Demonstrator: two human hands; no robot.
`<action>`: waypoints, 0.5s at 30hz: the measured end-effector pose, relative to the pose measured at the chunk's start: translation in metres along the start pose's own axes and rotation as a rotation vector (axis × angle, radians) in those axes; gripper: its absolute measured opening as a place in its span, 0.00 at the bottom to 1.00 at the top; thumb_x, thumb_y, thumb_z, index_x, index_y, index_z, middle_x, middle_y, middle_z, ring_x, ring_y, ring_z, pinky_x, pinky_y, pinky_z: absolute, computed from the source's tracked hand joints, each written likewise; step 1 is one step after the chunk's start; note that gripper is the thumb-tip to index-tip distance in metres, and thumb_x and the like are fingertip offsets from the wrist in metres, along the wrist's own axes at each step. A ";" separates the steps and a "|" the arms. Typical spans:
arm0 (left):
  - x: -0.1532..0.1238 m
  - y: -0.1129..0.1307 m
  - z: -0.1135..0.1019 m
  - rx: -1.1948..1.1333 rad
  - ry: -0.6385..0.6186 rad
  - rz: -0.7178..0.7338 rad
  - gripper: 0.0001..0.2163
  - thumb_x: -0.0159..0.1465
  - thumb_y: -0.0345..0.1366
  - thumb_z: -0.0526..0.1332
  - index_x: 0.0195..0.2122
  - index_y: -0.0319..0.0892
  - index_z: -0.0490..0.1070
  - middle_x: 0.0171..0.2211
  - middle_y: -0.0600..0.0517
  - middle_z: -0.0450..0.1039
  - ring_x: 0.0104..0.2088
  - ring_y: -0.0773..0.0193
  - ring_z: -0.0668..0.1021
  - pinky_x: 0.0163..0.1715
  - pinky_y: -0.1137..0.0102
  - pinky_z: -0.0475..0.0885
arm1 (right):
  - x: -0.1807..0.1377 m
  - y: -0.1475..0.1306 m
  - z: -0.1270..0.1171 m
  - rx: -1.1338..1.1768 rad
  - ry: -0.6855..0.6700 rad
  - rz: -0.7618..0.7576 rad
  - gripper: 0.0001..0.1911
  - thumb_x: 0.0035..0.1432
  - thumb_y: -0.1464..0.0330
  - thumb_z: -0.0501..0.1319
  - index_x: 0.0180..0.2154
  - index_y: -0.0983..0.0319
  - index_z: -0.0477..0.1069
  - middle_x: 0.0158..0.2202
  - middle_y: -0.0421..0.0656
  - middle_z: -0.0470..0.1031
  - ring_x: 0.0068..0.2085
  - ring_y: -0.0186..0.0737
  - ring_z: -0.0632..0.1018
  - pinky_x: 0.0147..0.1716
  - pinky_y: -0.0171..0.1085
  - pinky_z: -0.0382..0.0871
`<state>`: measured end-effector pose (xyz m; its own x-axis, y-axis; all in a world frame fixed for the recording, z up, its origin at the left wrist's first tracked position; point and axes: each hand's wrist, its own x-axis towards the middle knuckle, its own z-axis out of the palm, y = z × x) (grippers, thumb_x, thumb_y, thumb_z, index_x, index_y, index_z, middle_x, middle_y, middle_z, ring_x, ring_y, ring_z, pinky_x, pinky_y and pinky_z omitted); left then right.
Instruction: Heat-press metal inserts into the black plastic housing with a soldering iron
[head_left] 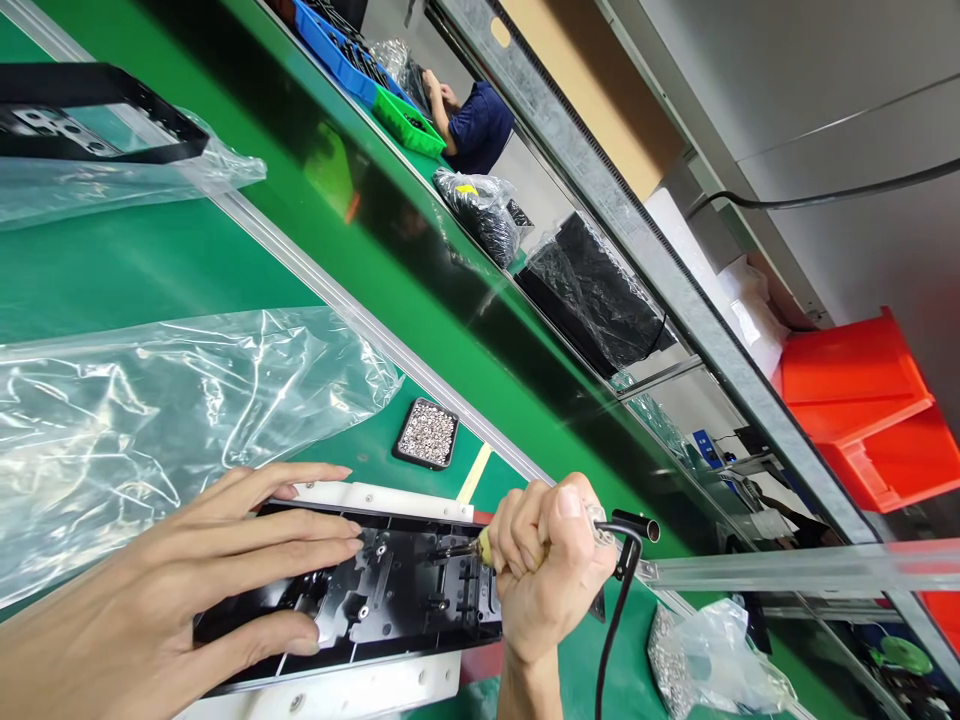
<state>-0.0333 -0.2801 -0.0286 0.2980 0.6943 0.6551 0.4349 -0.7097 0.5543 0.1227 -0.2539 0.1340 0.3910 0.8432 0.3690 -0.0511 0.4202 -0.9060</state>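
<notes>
Apparently fastening a screw, the right hand point(551, 560) grips the driver point(484, 547) above the panel point(401, 605), which lies in a fixture point(360, 690) on the table point(202, 255), the left hand point(217, 570) resting spread-fingered; steady alignment seems called for next.

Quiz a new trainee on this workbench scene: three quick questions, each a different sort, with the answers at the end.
1. Multiple choice: what does the right hand grip?
A) a red bin
B) a corded tool
C) a green bin
2. True or false: the small black tray of metal pieces stands on the green worktop.
3. Fill in the blank: the left hand is spread over the ____.

Key: 1. B; 2. True; 3. black panel.
</notes>
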 end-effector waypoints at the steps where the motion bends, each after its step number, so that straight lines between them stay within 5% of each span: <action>1: 0.007 -0.014 -0.014 -0.003 -0.023 -0.002 0.26 0.63 0.70 0.47 0.44 0.66 0.79 0.52 0.64 0.74 0.71 0.48 0.57 0.54 0.41 0.73 | 0.000 0.000 0.000 0.003 -0.001 0.001 0.20 0.64 0.66 0.57 0.22 0.57 0.52 0.15 0.30 0.49 0.15 0.29 0.51 0.12 0.29 0.49; 4: 0.023 -0.049 -0.050 -0.015 -0.138 0.033 0.19 0.68 0.59 0.56 0.57 0.64 0.71 0.55 0.64 0.73 0.67 0.50 0.65 0.53 0.45 0.78 | -0.001 0.000 0.000 0.016 -0.004 0.000 0.19 0.63 0.67 0.58 0.23 0.57 0.51 0.15 0.30 0.49 0.15 0.29 0.51 0.12 0.29 0.49; 7: 0.028 -0.054 -0.059 -0.018 -0.170 0.042 0.19 0.69 0.57 0.56 0.60 0.63 0.68 0.56 0.64 0.72 0.67 0.51 0.66 0.54 0.47 0.79 | -0.001 0.000 0.000 0.014 -0.002 0.000 0.19 0.63 0.68 0.57 0.23 0.57 0.51 0.15 0.30 0.49 0.15 0.29 0.51 0.13 0.30 0.49; 15: -0.013 0.027 0.013 0.014 -0.011 0.047 0.30 0.58 0.76 0.46 0.38 0.67 0.80 0.50 0.64 0.75 0.72 0.49 0.55 0.54 0.41 0.72 | -0.001 0.000 0.000 0.011 -0.002 0.002 0.19 0.64 0.68 0.57 0.23 0.57 0.51 0.16 0.30 0.49 0.15 0.29 0.51 0.13 0.30 0.48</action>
<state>-0.0144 -0.3070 -0.0293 0.3274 0.6616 0.6746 0.4319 -0.7398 0.5159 0.1220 -0.2546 0.1336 0.3887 0.8448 0.3677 -0.0616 0.4220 -0.9045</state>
